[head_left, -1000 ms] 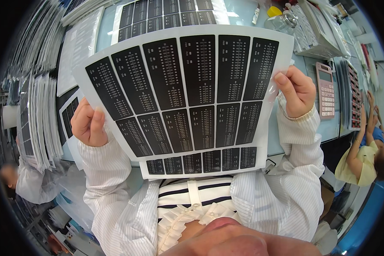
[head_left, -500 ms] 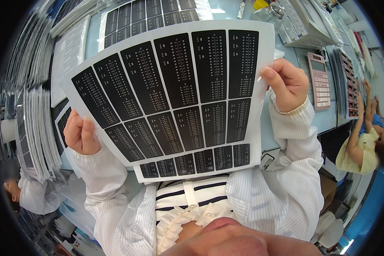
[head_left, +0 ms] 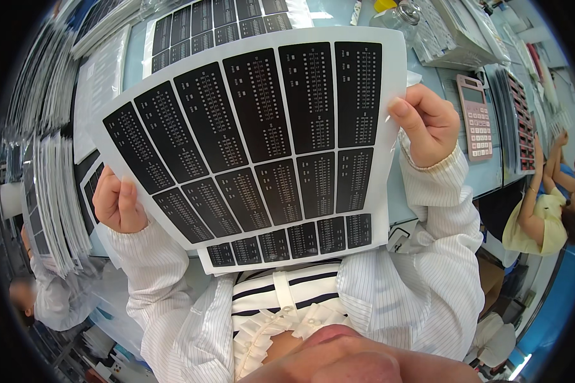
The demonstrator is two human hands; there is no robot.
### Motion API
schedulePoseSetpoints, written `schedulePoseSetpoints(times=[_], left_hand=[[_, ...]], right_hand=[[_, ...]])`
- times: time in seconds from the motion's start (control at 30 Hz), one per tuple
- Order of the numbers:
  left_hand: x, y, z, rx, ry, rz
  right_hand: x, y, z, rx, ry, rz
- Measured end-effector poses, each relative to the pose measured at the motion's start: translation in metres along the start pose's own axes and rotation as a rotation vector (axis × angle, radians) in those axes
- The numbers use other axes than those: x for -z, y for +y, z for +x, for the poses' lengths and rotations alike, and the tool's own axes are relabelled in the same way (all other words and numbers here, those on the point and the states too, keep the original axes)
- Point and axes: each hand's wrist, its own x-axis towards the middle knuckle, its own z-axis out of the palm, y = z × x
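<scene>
Between my two hands I hold up a large white-edged sheet [head_left: 252, 127], printed with rows of black panels carrying small pale marks. My left hand [head_left: 119, 202] pinches its left edge, thumb in front. At the right edge, my right hand [head_left: 427, 124] grips it the same way, with the fingers partly behind the sheet. Beneath the raised sheet, close to my body, lies another sheet [head_left: 291, 242] of the same kind, mostly hidden. Beyond them a similar printed sheet [head_left: 218, 29] rests on the table.
Tall stacks of sheets [head_left: 61, 198] stand at the left. On the right are a pink calculator [head_left: 475, 121], a rack with red-edged slots [head_left: 519, 121], and a white box of papers [head_left: 457, 38]. A glass jar [head_left: 406, 16] sits at the back. Co-workers [head_left: 540, 217] are at both sides.
The held sheet and both hands appear shifted very slightly left; my grip is the same. At the far left, the co-worker has moved a little.
</scene>
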Motion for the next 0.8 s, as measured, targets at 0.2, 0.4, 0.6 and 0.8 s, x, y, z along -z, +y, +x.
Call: schedulePoseSetpoints(times=[0.2, 0.4, 0.6, 0.8], left_hand=[[0.0019, -0.0015, -0.0002, -0.006, -0.013, 0.026], [-0.0022, 0.0002, 0.0027, -0.022, -0.007, 0.028], [-0.0005, -0.0017, 0.0024, -0.035, -0.013, 0.014], [0.0011, -0.0018, -0.0002, -0.012, -0.016, 0.012]], right_hand=[[-0.0002, 0.0001, -0.0005, 0.012, 0.001, 0.000], [0.0009, -0.0014, -0.0034, -0.030, 0.010, 0.024], [0.0000, -0.0001, -0.0012, -0.006, 0.005, 0.034], [-0.0016, -0.0006, -0.0022, -0.010, 0.003, 0.044]])
